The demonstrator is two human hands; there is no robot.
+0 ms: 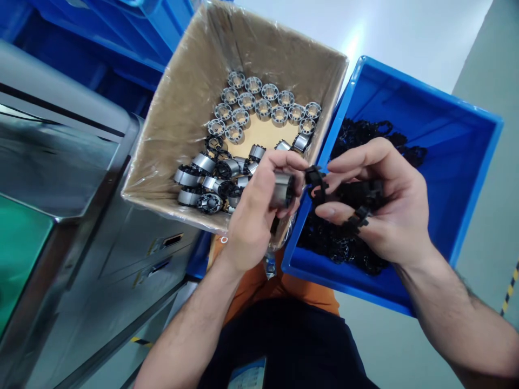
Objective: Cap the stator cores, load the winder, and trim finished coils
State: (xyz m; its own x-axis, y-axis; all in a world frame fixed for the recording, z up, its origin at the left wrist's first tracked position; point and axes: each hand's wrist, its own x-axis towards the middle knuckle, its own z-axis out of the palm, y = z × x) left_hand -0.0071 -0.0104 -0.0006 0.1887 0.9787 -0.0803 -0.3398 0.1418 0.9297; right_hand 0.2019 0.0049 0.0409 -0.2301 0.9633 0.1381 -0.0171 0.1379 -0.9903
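My left hand (253, 216) is closed around a metal motor stator core (281, 190), its slotted end turned to the right. Facing that end, a black plastic ring (316, 183) sits between the thumb and fingers of my right hand (393, 216). More black plastic rings (360, 197) are tucked in the right palm, partly hidden by the fingers. A small gap seems to separate the held ring from the core. Below the hands is a lined cardboard box (162, 151) with bare cores (246, 101) in rows and black-capped cores (192, 175) lying in a heap.
A blue bin (450, 178) on the right contains many black plastic rings (344, 254). Grey metal machinery (93, 178) with a green panel (22, 254) stands at left. Blue crates (117, 32) are at the upper left, beyond the cardboard box.
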